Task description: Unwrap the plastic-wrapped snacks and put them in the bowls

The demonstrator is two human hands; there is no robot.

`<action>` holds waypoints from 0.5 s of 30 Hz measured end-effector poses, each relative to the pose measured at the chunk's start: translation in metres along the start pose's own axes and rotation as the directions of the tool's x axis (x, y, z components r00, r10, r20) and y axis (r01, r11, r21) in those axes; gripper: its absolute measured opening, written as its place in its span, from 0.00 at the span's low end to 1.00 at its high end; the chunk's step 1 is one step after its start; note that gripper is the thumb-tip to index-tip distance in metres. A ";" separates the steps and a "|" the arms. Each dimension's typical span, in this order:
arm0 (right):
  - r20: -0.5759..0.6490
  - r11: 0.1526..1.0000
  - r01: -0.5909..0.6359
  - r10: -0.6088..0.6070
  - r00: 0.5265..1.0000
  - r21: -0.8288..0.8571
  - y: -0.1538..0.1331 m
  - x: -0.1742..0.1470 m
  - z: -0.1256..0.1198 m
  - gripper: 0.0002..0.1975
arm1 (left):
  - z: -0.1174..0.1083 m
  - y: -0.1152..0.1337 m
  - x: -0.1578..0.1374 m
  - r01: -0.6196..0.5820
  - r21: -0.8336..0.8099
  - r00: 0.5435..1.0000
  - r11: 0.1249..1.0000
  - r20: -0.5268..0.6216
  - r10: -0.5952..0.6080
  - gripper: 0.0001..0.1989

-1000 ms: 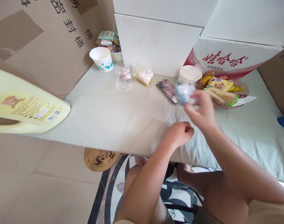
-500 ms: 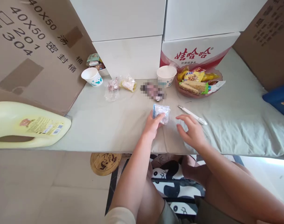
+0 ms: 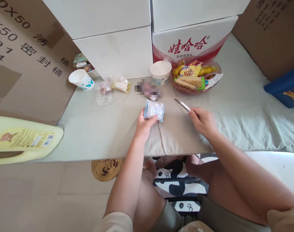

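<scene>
At the left end of the cloth-covered bench (image 3: 100, 125), close to the front edge, a pale-yellow jug (image 3: 28, 140). Toward the far left corner, a leaf-printed paper cup (image 3: 81, 80); then, along the far edge, a crumpled clear wrapper (image 3: 104, 90) and a clear-and-yellow wrapper (image 3: 121, 84). Grips a blue-edged clear packet (image 3: 154, 110) in the left hand (image 3: 145, 125), thumb across the near side, between front and far edges; cannot tell whether lifted or resting on the cloth. By the far edge, a second paper cup (image 3: 160, 72). Holds a white-handled knife (image 3: 183, 105) in the right hand (image 3: 203, 122), fingers closed round the handle, blade toward the far edge, apart from the packet. Behind, a pink bowl (image 3: 192, 91) of wrapped snacks; at the right end, a dark-blue container (image 3: 285, 90). Seems at the stage of readying both, blade not yet touching. Likely calls for a steady packet, left fingers clear of the blade.
</scene>
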State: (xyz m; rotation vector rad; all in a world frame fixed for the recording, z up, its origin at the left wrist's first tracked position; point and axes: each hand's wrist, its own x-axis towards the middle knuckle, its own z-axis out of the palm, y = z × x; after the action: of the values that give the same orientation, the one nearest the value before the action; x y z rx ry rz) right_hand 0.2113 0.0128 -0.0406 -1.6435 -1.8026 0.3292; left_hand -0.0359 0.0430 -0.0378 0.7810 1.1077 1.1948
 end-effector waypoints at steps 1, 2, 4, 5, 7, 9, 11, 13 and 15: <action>0.015 0.998 0.044 -0.045 0.999 0.048 -0.006 -0.002 0.000 0.16 | 0.001 -0.002 0.000 -0.033 0.045 0.999 0.998 0.013 0.032 0.32; 0.031 0.992 0.090 -0.093 0.995 0.085 -0.012 -0.004 0.002 0.16 | 0.001 -0.004 0.000 -0.071 0.092 0.997 0.993 0.031 0.068 0.32; 0.047 0.975 0.172 -0.180 0.983 0.139 -0.022 -0.008 0.005 0.16 | 0.004 -0.007 -0.001 -0.144 0.174 0.988 0.974 0.081 0.132 0.32; 0.047 0.967 0.200 -0.210 0.977 0.159 -0.026 -0.009 0.008 0.16 | 0.005 -0.009 -0.002 -0.171 0.205 0.982 0.964 0.109 0.151 0.31; 0.044 0.957 0.227 -0.239 0.970 0.179 -0.030 -0.010 0.012 0.16 | 0.007 -0.011 -0.003 -0.200 0.245 0.973 0.949 0.160 0.164 0.31; 0.046 0.961 0.217 -0.228 0.973 0.172 -0.030 -0.009 0.015 0.15 | 0.008 -0.011 -0.005 -0.210 0.240 0.969 0.948 0.182 0.168 0.31; 0.073 0.972 0.185 -0.197 0.978 0.147 -0.028 -0.008 0.014 0.15 | 0.007 -0.010 -0.006 -0.192 0.187 0.975 0.963 0.150 0.165 0.31; 0.128 0.983 0.146 -0.160 0.979 0.111 -0.024 -0.006 0.012 0.16 | 0.003 -0.007 -0.004 -0.142 0.088 0.988 0.986 0.074 0.136 0.31; 0.174 0.994 0.098 -0.106 0.979 0.054 -0.020 -0.005 0.009 0.17 | -0.003 -0.002 -0.002 -0.106 -0.025 0.994 0.994 -0.010 0.106 0.29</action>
State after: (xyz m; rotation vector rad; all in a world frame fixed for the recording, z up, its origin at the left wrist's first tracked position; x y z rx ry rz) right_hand 0.1902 0.0072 -0.0373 -1.5244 -1.9876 0.4793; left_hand -0.0379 0.0404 -0.0397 0.8236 1.0671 1.2999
